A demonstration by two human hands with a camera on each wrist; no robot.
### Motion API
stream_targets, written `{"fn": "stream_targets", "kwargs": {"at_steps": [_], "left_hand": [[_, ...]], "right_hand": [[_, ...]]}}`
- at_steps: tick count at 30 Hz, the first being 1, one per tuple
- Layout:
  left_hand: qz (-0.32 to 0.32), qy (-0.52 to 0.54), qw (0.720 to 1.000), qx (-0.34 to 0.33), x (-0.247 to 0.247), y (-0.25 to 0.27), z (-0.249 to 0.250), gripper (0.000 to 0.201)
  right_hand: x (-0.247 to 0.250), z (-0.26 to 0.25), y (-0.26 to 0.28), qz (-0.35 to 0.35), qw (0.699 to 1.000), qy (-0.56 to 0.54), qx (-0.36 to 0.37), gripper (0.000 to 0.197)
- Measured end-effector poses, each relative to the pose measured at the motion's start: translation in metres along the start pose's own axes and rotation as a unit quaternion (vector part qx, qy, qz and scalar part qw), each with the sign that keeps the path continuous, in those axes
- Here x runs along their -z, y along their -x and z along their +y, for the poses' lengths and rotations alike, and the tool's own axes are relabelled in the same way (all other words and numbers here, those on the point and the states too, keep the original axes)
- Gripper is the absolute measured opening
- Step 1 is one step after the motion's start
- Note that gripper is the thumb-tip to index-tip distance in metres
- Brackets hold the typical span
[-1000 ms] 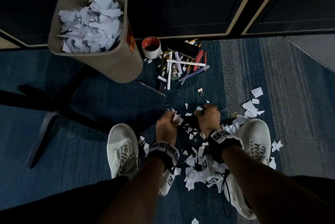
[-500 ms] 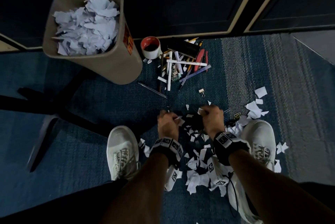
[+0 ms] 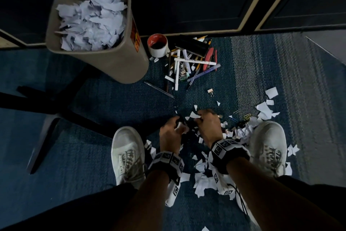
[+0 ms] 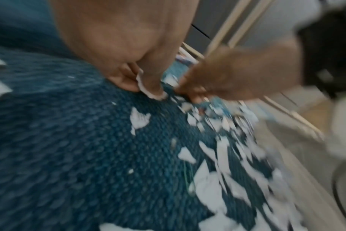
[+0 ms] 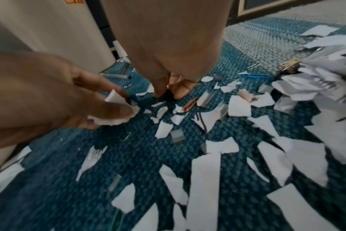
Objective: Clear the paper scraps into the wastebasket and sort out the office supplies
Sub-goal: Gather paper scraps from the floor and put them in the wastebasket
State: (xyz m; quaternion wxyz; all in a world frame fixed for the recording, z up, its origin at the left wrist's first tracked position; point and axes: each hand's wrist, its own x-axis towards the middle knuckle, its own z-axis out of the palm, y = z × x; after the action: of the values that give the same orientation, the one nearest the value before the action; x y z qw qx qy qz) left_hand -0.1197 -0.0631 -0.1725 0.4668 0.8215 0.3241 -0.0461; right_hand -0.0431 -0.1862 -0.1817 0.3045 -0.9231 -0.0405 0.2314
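Hands work low between the white shoes [image 3: 129, 154]: left hand [image 3: 171, 133] pinches paper scraps [image 5: 117, 109]; right hand [image 3: 207, 127] has fingertips pinched at the carpet, contents unclear. More scraps surround the shoes; the wastebasket [image 3: 112, 62], paper-filled, stands beyond them beside piled pens [image 3: 189, 66].

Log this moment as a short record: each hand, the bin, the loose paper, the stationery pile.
left hand: pinches white paper scraps at the blue carpet
right hand: fingertips down on the carpet among scraps; what it grips is unclear
beige plastic wastebasket: upright, heaped with torn white paper
loose white paper scraps: scattered between the white sneakers
pens and markers pile: beside the wastebasket, near a red-lined white cup
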Motion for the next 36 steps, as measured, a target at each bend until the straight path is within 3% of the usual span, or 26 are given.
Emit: {"fn": "stream_targets", "kwargs": {"at_steps": [1, 2, 5, 11, 16, 18, 21, 24, 26, 30, 34, 36], "left_hand": [[0.001, -0.016, 0.999, -0.031, -0.003, 0.0, 0.001, 0.026], [0.001, -0.025, 0.999, -0.047, -0.006, 0.0, 0.001, 0.02], [-0.015, -0.035, 0.999, -0.026, -0.011, -0.004, 0.0, 0.01], [-0.048, -0.078, 0.996, -0.018, -0.024, -0.018, -0.017, 0.013], [0.04, -0.035, 0.997, -0.05, -0.005, -0.008, -0.034, 0.018], [0.073, -0.025, 0.995, -0.056, 0.005, -0.003, -0.042, 0.027], [0.063, 0.019, 0.998, -0.019, 0.009, 0.001, -0.046, 0.004], [0.024, 0.036, 0.998, 0.043, 0.003, 0.0, -0.039, 0.034], [0.015, 0.007, 0.999, 0.036, -0.001, -0.002, -0.039, 0.04], [0.012, -0.06, 0.998, -0.017, 0.0, -0.007, -0.033, 0.03], [0.025, -0.084, 0.995, -0.041, -0.002, -0.01, -0.03, 0.015], [0.028, -0.09, 0.995, -0.038, -0.006, -0.011, -0.03, 0.017]], "right_hand": [[0.0, -0.003, 0.0, -0.005, 1.0, 0.005, -0.001, 0.008], [-0.002, -0.002, -0.001, -0.009, 1.0, 0.008, -0.006, 0.018], [-0.006, -0.006, -0.004, -0.006, 1.0, 0.008, -0.021, 0.03], [-0.009, 0.001, -0.006, 0.045, 0.996, -0.05, -0.05, 0.015], [-0.012, -0.003, -0.013, 0.058, 0.998, -0.031, -0.022, 0.008], [-0.012, -0.012, -0.016, 0.033, 0.999, -0.004, -0.014, 0.034], [-0.009, -0.023, -0.016, 0.041, 0.999, 0.015, 0.003, 0.036], [-0.01, -0.026, -0.019, 0.063, 0.998, 0.016, 0.028, 0.02], [-0.012, -0.026, -0.023, 0.051, 0.998, 0.032, 0.031, 0.015], [-0.008, -0.021, -0.028, 0.029, 0.997, 0.019, 0.065, 0.041], [-0.003, -0.012, -0.015, -0.04, 0.997, -0.022, 0.068, 0.014], [-0.005, -0.007, -0.006, -0.065, 0.996, -0.035, 0.059, 0.012]]}}
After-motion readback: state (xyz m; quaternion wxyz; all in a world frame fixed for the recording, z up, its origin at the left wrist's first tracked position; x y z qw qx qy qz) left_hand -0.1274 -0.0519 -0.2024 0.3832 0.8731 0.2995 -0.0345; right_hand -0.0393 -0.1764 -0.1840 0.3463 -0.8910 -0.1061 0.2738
